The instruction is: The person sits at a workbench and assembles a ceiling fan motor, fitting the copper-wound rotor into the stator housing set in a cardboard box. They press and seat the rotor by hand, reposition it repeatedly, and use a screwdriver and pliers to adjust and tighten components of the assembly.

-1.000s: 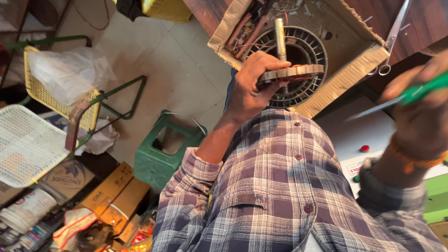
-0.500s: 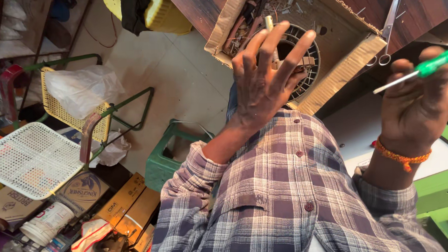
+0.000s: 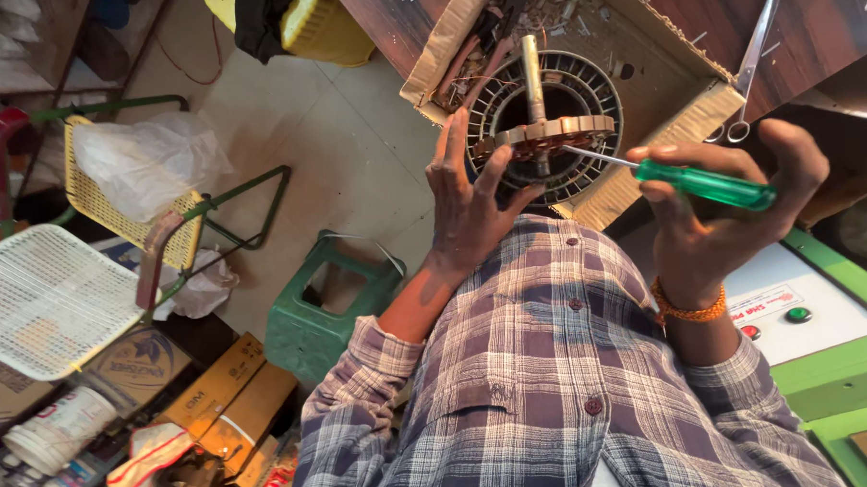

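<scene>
While the left hand (image 3: 471,209) touches the round motor part (image 3: 545,124) with its fingers spread and released, the right hand (image 3: 721,214) grasps a green screwdriver (image 3: 705,183), its tip at the part's rim. The part sits in a cardboard box (image 3: 633,169) on the far side, with scissors (image 3: 749,60) to its right.

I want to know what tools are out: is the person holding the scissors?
No, the scissors lie alone on the wooden bench, while the right hand grips a green screwdriver.
</scene>
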### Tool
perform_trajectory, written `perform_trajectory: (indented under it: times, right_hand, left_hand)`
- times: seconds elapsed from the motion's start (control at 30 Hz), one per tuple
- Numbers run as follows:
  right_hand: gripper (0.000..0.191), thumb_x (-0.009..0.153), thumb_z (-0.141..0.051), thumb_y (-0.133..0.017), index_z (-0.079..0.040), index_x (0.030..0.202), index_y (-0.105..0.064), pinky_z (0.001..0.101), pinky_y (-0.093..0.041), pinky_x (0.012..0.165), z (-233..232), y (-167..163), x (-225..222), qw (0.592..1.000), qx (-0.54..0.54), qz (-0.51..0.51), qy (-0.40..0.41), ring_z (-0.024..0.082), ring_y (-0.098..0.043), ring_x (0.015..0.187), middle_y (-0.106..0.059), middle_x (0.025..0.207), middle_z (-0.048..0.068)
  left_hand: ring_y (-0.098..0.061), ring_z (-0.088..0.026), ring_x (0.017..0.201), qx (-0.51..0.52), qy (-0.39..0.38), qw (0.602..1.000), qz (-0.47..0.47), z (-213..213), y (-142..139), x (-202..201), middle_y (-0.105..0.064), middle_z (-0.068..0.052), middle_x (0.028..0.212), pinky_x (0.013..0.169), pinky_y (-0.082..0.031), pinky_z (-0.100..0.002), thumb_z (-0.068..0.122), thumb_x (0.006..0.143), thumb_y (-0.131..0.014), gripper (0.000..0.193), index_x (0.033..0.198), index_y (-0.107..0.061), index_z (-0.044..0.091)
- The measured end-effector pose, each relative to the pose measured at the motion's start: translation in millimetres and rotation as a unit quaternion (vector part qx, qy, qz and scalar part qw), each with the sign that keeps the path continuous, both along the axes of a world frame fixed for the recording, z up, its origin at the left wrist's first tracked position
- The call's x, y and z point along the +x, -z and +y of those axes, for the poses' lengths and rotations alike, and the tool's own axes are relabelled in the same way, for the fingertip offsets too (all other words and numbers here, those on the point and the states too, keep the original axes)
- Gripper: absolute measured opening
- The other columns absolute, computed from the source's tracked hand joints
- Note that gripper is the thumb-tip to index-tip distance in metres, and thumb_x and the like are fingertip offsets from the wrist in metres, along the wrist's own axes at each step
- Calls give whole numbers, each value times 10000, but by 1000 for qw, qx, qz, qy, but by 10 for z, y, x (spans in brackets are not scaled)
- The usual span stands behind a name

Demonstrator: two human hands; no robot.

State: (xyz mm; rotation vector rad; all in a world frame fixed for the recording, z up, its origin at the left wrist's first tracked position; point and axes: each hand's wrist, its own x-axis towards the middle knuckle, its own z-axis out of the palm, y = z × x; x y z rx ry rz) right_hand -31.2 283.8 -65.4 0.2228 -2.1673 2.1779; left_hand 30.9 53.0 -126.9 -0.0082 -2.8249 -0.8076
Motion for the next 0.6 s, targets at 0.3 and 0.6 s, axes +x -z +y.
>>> perform_trajectory:
  times: [0.3,0.6]
  right_hand:
    - [603,1061,75,-774,-92,1401,-304,375,-635,938,-268,-226,-119,988,115,76,-67,355,-756,1068,-715,1146,251]
    - [510,1079,90,-719,-78,1360,-328,330,-628,872,-366,-360,-212,992,94,22,-80,302,-749,1030,-710,1144,238]
  left_hand:
    - [-451,-375,1391,88,28,993,78,-406,-220,207,-370,-171,1564,1169,-419,-466,455,967,-838,807,1554,-316,270]
    - [-563,-301,1310,265,81,960,-24,-320,-686,-485,-615,-83,1363,1151,-482,-421,131,886,-846,604,1417,-559,141]
